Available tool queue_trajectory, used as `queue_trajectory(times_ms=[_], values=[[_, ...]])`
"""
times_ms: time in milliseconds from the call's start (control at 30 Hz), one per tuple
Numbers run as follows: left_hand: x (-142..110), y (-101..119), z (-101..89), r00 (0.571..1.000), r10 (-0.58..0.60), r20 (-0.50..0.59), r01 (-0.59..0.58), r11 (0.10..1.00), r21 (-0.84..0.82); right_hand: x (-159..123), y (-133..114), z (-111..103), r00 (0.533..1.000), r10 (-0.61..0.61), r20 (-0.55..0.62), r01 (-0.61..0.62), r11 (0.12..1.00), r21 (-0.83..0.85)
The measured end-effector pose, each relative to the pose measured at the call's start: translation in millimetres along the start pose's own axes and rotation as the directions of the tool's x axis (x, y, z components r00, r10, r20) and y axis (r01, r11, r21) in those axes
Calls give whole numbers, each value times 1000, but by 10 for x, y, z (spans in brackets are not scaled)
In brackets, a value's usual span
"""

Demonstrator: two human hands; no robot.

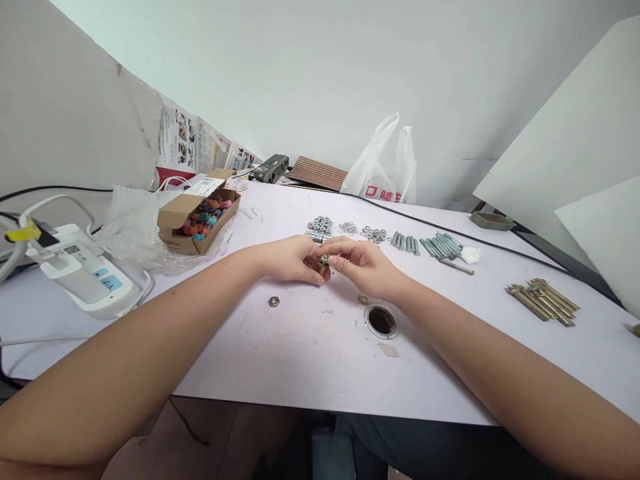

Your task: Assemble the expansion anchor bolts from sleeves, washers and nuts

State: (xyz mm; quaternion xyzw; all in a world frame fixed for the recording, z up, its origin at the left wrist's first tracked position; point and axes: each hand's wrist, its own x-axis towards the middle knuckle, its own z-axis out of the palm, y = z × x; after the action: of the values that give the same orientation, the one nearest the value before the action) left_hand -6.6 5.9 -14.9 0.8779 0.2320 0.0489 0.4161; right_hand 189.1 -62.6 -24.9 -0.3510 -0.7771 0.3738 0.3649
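My left hand and my right hand meet above the middle of the white table. Between their fingertips is a small brass-coloured bolt with what looks like a nut at its end; the fingers hide most of it. Both hands are closed on it. A loose hex nut lies on the table, nearer to me and left of the hands. Just below my right hand a flat washer rests beside the round cable hole.
Beyond my hands lie piles of nuts, thin rings and grey bolts. Yellowish anchor bolts are at right. An open cardboard box and a white power strip stand left. A black cable crosses behind.
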Motion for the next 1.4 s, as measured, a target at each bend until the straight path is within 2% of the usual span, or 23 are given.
queue_trajectory(times_ms=[133, 267, 400, 500, 600, 700, 800, 1000, 1167, 1300, 1400], values=[[-4, -2, -5, 999, 33, 7, -33, 999, -7, 8, 15, 9, 997, 36, 73, -46, 990, 136], [2, -15, 0, 998, 59, 16, -59, 998, -28, 12, 100, 44, 996, 62, 61, -74, 973, 220], [17, -41, 9, 997, 71, 41, -69, 997, -46, 26, 161, 60, 998, 38, 47, -50, 956, 290], [16, -25, 6, 996, 79, 42, -77, 997, -27, 21, 109, 47, 999, -11, 31, 5, 984, 179], [6, 19, -2, 998, 46, 32, -46, 999, -6, -26, 21, 37, 996, -87, -9, 86, 993, -75], [3, 53, -9, 1000, -17, 13, 17, 1000, 16, -93, -42, 63, 986, -150, -76, 114, 928, -356], [5, 59, -9, 998, -56, -4, 56, 998, 30, -131, -66, 115, 970, -192, -152, 88, 853, -514], [6, 44, 2, 999, -40, -22, 40, 999, 7, -118, -75, 179, 970, -216, -109, 134, 853, -505], [13, 45, 9, 1000, -30, -10, 30, 999, 13, -106, -88, 161, 976, -175, -127, 85, 851, -519], [13, 49, 10, 998, -59, -33, 61, 997, 45, -117, -82, 119, 968, -162, -193, 21, 817, -577], [6, 49, 3, 998, -63, -6, 64, 997, 35, -133, -91, 84, 970, -164, -180, 33, 823, -568]])
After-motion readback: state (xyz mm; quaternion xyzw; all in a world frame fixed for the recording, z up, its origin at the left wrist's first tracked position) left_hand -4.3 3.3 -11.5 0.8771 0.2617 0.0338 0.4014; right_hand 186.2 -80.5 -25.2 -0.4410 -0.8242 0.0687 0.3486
